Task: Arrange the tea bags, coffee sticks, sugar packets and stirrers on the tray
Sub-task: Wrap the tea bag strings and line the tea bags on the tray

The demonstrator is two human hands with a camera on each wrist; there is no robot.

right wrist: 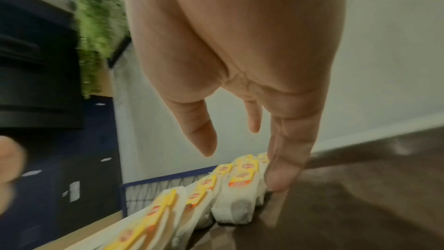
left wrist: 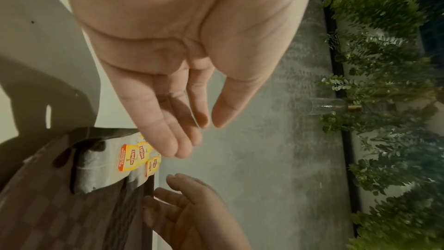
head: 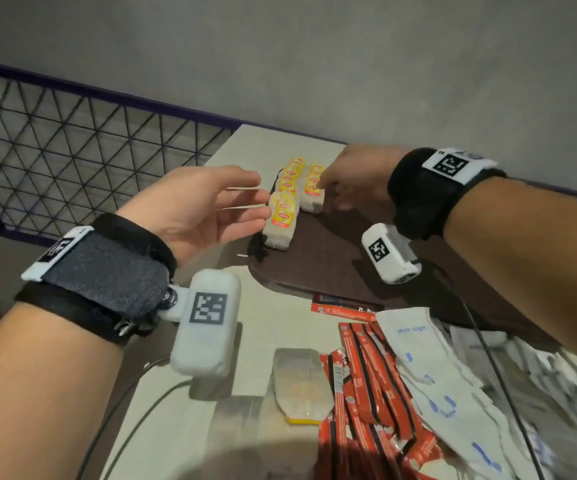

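a: tea bags (head: pixel 289 199) sit in overlapping rows at the far left end of the dark tray (head: pixel 332 258), yellow tags up.

b: and the hands?

a: left hand (head: pixel 204 206) hovers just beside the rows, fingers straight and relaxed, holding nothing. right hand (head: pixel 353 178) is on the other side, fingers extended; from the right wrist view a fingertip (right wrist: pixel 278 180) touches the tray right against the nearest bag. neither grips anything.

b: what's left?

a: coffee sticks (head: pixel 366 382) and sugar packets (head: pixel 429 368) are piled on the table (head: pixel 263 327) near the person, off the tray. one more tea bag (head: pixel 301 386) lies beside them. i can't pick out the stirrers for certain.

b: risks?

a: the bags lean on each other near the tray edge. i'd guess a sideways nudge from either hand could topple the rows or push one off, and the tags could snag a fingertip.
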